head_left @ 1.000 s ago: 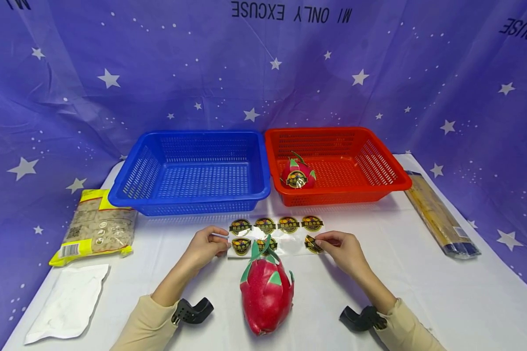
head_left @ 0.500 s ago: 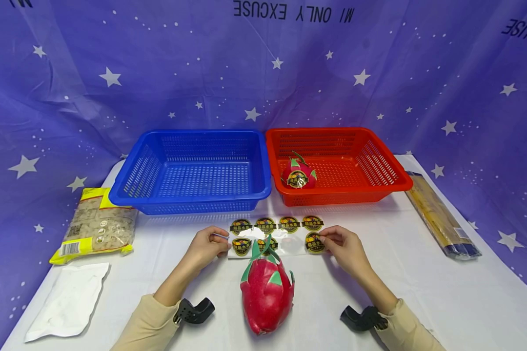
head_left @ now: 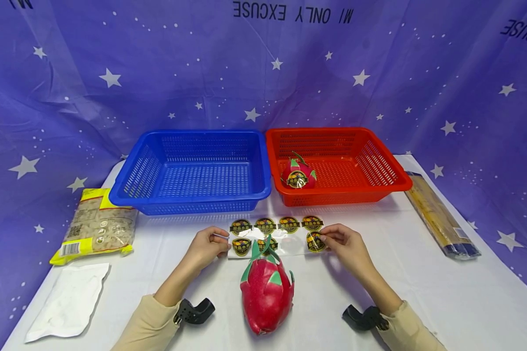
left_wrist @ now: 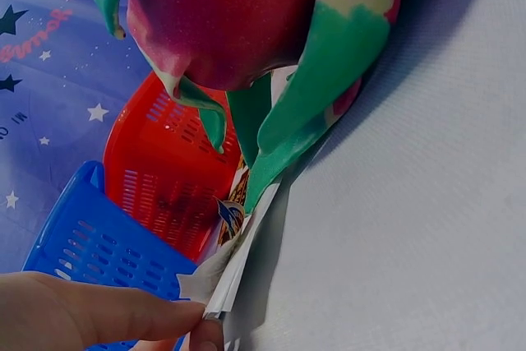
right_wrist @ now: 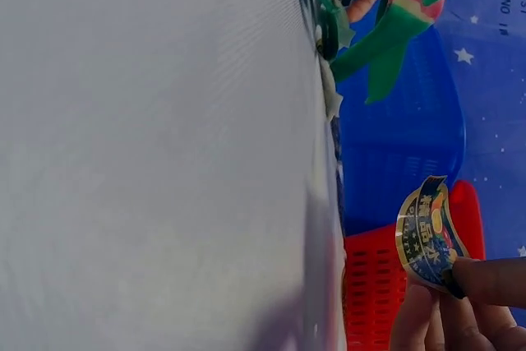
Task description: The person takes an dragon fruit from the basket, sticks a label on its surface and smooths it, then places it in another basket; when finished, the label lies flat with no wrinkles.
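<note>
1. Head view: sticker (head_left: 314,242) pinched in right hand (head_left: 344,246), by sheet's (head_left: 292,245) right end.
2. Pinched in left hand (head_left: 207,247): sheet's left edge.
3. Leftward of sticker, nearer the person: fruit (head_left: 266,295), long axis pointing away, leaves toward sheet.

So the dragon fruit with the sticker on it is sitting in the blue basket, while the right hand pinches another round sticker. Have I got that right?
The basket colour is wrong: the head view shows the stickered dragon fruit in the red plastic basket. The right hand does pinch another round sticker.
</note>
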`<move>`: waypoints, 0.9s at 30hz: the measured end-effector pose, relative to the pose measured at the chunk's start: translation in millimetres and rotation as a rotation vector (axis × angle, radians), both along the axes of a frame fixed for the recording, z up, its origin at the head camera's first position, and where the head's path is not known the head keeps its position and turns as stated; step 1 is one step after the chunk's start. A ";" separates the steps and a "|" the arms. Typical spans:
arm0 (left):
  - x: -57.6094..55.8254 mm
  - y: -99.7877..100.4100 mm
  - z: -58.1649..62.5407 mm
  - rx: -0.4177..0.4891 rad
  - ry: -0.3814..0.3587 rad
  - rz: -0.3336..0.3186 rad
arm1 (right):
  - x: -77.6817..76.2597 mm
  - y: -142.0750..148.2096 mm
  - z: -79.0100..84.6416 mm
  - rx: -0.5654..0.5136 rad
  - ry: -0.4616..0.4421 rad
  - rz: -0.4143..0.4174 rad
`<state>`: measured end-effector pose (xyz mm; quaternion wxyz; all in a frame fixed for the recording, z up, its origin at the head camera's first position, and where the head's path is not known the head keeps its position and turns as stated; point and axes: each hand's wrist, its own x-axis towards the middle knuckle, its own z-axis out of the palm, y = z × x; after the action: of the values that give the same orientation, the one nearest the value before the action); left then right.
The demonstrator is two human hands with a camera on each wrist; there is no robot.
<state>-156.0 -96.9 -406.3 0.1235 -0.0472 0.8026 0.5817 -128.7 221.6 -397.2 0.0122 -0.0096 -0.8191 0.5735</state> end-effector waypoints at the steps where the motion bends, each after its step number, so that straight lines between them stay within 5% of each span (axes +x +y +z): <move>1: 0.1 -0.1 0.0 -0.001 -0.001 0.000 | 0.6 -0.1 1.0 -0.009 -0.004 0.001; 10: 1.6 0.3 1.7 -0.024 -0.005 -0.005 | 12.1 -4.1 11.2 -0.106 -0.052 0.047; 21: 9.5 2.3 16.8 -0.188 0.024 -0.047 | 25.8 -9.0 16.9 -0.159 -0.079 0.120; 27: 28.3 5.9 21.0 -0.108 -0.064 -0.202 | 31.9 -11.7 16.9 -0.155 -0.111 0.133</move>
<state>-127.7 -91.0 -385.3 0.2045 0.0088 0.8289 0.5205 -96.8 209.8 -380.3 -0.0720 0.0120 -0.7704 0.6334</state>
